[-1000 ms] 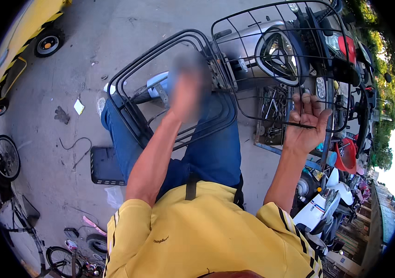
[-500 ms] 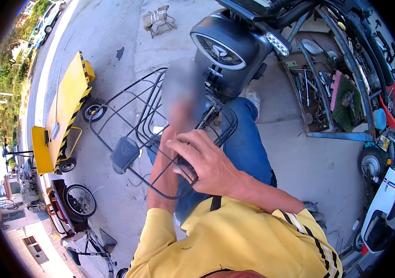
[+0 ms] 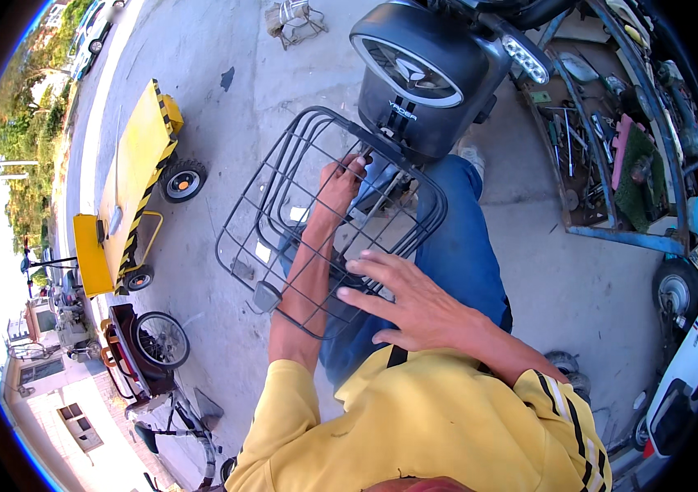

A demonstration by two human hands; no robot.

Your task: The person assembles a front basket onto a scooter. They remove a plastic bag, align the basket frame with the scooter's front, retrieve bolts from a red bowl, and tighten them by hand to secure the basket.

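Observation:
A black wire basket sits tilted in front of a dark grey scooter's front panel, with a small dark plate on its near left side. My left hand is closed by the basket's far side, below the scooter's front panel; basket wires cross in front of my left forearm. What its curled fingers grip is too small to tell. My right hand is open, fingers spread, at the basket's near right side. Whether its fingertips touch the wires is unclear. My knee in blue trousers is beside the basket.
At the right stands a blue metal-framed bin of tools and parts. A yellow flatbed cart is at the left, with a dark cargo tricycle nearer. A white motorbike stands at the lower right, and a tied bundle lies farther off.
The basket has turned, bringing its plate lower and its open wire grid into view. My left hand, blurred before, now shows through the wires. My right hand has spread its fingers and loosened from the rim.

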